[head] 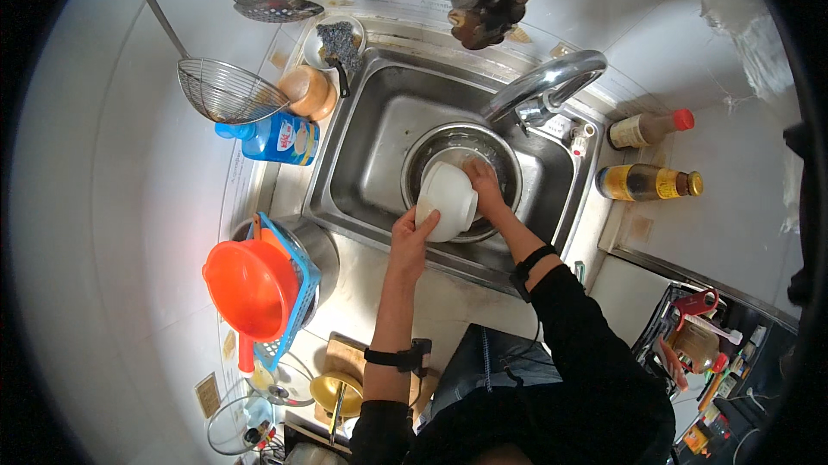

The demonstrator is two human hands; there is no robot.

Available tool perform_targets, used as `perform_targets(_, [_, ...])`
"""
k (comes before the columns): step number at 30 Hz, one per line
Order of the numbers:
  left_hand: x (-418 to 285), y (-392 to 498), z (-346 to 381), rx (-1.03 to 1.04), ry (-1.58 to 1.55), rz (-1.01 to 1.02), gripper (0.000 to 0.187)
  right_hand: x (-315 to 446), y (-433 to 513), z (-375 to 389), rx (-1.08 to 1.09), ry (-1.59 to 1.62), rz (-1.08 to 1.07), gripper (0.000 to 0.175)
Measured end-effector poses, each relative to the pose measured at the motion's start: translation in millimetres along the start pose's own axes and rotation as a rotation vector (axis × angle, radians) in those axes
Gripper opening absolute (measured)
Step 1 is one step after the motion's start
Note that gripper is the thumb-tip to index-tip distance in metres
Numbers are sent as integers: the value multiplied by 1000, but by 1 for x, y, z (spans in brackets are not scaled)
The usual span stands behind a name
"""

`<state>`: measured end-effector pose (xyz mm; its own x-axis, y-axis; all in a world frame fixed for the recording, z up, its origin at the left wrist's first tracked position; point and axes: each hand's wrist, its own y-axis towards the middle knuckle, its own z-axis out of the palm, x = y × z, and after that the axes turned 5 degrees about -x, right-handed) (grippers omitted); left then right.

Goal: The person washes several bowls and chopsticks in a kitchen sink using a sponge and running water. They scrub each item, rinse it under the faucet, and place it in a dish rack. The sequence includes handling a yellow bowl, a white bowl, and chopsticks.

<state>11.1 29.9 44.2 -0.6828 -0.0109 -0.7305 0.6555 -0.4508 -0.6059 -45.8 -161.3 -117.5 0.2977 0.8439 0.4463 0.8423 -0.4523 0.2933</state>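
My left hand (pixel 411 238) grips a white bowl (pixel 442 203) by its rim, with the thumb on the outside wall. The bowl is tipped on its side, its foot facing right, above a round metal basin (pixel 511 154). That basin sits inside a stainless steel sink (pixel 381 122). My right hand (pixel 484 183) is over the basin, just right of the bowl, partly covered by the bowl's edge. Its fingers point down towards the basin's inside; whether they hold something is hidden. A chrome faucet (pixel 550 80) arches over the sink's back right corner.
On the left stand a blue detergent bottle (pixel 284 138), an orange-lidded jar (pixel 304 91) and a dish with a steel-wool scrubber (pixel 339 41). An orange plastic ladle (pixel 249 290) rests lower left. Two sauce bottles (pixel 647 182) line the right ledge. A wire skimmer (pixel 226 90) hangs upper left.
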Motion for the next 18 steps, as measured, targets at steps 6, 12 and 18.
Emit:
perform_targets(6, [10,7,1,-73,-62,105,41,-29,4,18,417,328,57,40])
perform_targets(12, [16,16,20,-226,80,202,28,47,18,-96,76,1081,572,44])
perform_targets(18, [22,4,32,-153,28,217,30,82,19,-104,9,584,389,35])
